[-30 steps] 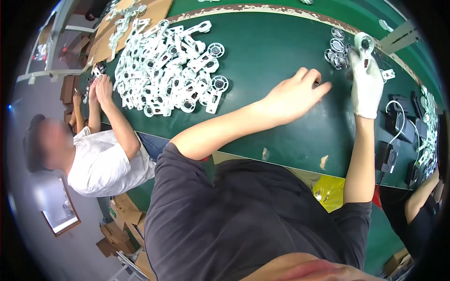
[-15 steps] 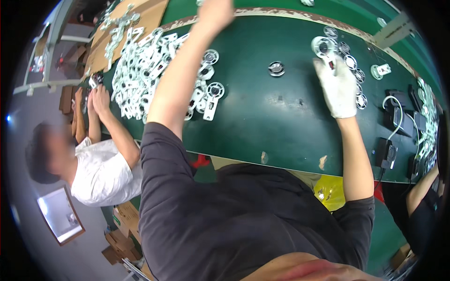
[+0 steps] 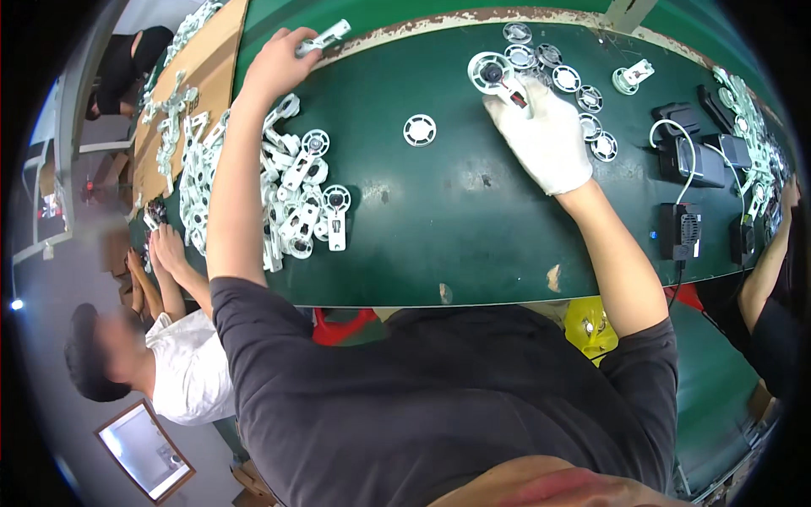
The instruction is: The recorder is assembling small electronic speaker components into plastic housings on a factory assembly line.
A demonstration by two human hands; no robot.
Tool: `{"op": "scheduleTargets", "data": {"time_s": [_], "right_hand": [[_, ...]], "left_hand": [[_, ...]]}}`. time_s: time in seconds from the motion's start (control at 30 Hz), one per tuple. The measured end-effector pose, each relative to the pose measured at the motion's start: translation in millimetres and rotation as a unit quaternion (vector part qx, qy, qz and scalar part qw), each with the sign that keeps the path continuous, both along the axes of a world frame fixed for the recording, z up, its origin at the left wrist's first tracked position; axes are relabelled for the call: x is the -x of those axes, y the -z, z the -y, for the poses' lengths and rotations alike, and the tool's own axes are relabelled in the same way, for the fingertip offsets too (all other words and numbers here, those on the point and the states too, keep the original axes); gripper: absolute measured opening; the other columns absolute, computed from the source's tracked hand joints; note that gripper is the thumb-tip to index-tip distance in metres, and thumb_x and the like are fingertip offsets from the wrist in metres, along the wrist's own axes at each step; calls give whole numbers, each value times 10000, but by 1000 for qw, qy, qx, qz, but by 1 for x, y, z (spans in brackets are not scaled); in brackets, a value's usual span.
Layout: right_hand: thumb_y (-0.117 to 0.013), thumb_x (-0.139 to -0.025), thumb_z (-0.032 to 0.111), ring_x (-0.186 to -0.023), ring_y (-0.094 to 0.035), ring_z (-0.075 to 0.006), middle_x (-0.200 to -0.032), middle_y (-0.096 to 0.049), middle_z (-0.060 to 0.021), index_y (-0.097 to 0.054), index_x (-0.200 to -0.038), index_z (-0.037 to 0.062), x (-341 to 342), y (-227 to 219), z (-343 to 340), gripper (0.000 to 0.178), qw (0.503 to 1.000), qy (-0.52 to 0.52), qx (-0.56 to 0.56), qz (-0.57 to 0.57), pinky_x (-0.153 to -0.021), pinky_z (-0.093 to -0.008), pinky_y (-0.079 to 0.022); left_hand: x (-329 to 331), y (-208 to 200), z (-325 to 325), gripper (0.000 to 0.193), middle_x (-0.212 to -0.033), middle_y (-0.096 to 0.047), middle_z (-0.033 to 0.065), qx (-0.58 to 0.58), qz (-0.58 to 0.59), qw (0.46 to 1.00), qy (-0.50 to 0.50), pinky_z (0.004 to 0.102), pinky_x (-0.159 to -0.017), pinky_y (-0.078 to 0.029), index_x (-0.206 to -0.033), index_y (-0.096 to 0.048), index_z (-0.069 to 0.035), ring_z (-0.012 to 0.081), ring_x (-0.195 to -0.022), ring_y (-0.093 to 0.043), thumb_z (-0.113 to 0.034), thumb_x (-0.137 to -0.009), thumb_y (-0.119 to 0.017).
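Note:
At the far left of the table, my left hand (image 3: 279,66) grips a slim white plastic piece (image 3: 328,38) between thumb and fingers. My right hand (image 3: 547,139), in a white glove, is closed round the handle of a white plastic housing with a round ring head (image 3: 490,74); a dark centre and a bit of red show on it. Several ring-shaped covers (image 3: 590,99) lie beside and beyond the glove. One lone ring cover (image 3: 420,130) rests flat on the green table between my hands. Below my left hand spreads a large pile of white ring-headed housings (image 3: 300,211).
A cardboard sheet (image 3: 203,72) with white parts lies at the left. Black power adapters (image 3: 688,160) with cables sit on the right, near more white parts (image 3: 756,144). One assembled white piece (image 3: 632,78) stands far right. A co-worker in a white shirt (image 3: 194,367) works at the left.
My view has turned, shifting the table contents leftward. My left hand, cut off at the top before, now shows with the white piece. The lone ring cover, tilted before, lies flat.

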State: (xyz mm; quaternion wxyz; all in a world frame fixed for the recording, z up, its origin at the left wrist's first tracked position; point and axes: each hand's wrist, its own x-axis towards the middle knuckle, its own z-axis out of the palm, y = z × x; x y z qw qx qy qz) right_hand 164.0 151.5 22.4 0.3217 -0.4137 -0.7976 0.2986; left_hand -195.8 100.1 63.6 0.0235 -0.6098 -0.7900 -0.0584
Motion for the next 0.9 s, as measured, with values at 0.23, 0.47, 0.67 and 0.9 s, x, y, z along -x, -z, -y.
{"op": "scheduleTargets", "data": {"time_s": [0.23, 0.47, 0.67, 0.9], "right_hand": [[-647, -832, 403, -835, -679, -350, -887, -694, -157, -650, -1049, 114, 6, -2, 8, 362, 998, -31, 15, 44, -754, -416, -536], [-631, -832, 393, -874, -669, -363, -928, -693, -168, -650, -1081, 104, 3, -4, 9, 382, 996, -53, 27, 68, -792, -420, -522], [-617, -832, 397, -886, -662, -377, -931, -685, -200, -651, -1092, 77, 0, -2, -1, 414, 995, -66, 12, 80, -796, -425, -514], [-659, -845, 321, -821, -651, -235, -925, -684, -149, -645, -1099, 38, -1, -5, 6, 381, 991, -66, 26, 114, -786, -327, -494]], "left_hand": [[-46, -2, 73, 332, -1127, -618, 149, -31, -128, 990, 51, 427, -890, -495, -1107, -640, -65, 355, -1037, -592, -237, -825, -681], [-175, 16, 79, 437, -1085, -594, 88, -23, 104, 986, 130, 380, -822, -518, -1194, -595, -125, 288, -997, -607, -298, -809, -708], [-185, 44, 83, 381, -1063, -582, 97, -92, 146, 972, 162, 381, -790, -531, -1181, -588, -89, 277, -954, -615, -228, -839, -680], [-194, 49, 89, 349, -1061, -576, 112, -196, 252, 940, 121, 384, -741, -530, -1186, -571, -61, 302, -860, -627, -160, -863, -657]]}}
